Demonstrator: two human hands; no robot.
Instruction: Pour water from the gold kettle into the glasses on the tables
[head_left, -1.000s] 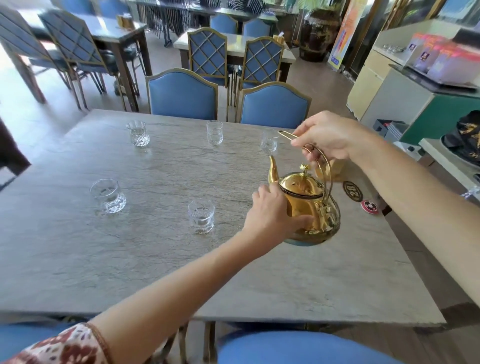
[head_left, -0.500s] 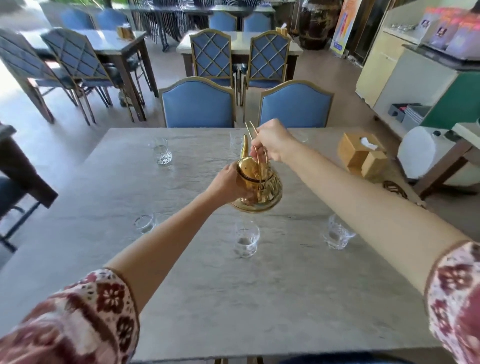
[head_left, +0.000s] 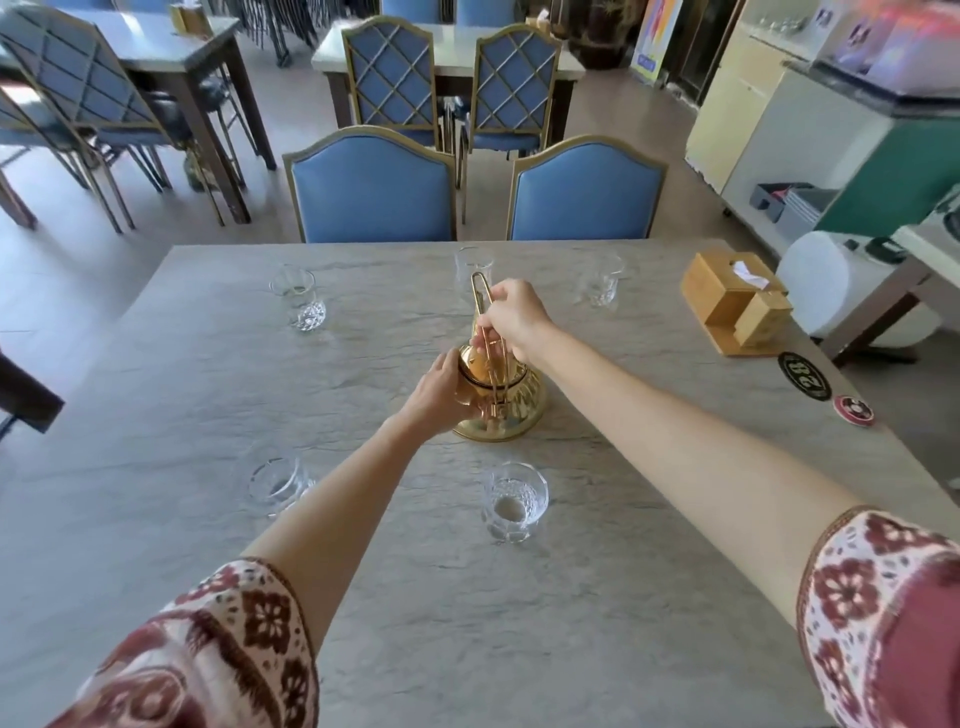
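Note:
The gold kettle (head_left: 511, 415) stands upright on the grey stone table (head_left: 208, 395), near its middle. My right hand (head_left: 514, 317) grips the thin wire handle above the lid. My left hand (head_left: 441, 395) clasps the kettle's left side. Several clear glasses stand around it: one at the near right (head_left: 514, 501), one at the near left (head_left: 278, 483) partly behind my left forearm, one at the far left (head_left: 298, 296), one at the far middle (head_left: 470, 265) behind the handle, one at the far right (head_left: 602, 283).
A wooden tissue box (head_left: 727, 301) sits at the table's right edge, with a round black "28" marker (head_left: 804, 375) and a red coaster (head_left: 853, 409) nearer me. Two blue chairs (head_left: 371, 189) stand at the far side. More tables and a counter (head_left: 831, 130) lie beyond.
The kettle has come down from the air onto the table's middle, both hands still on it. The view has shifted so I face the table squarely.

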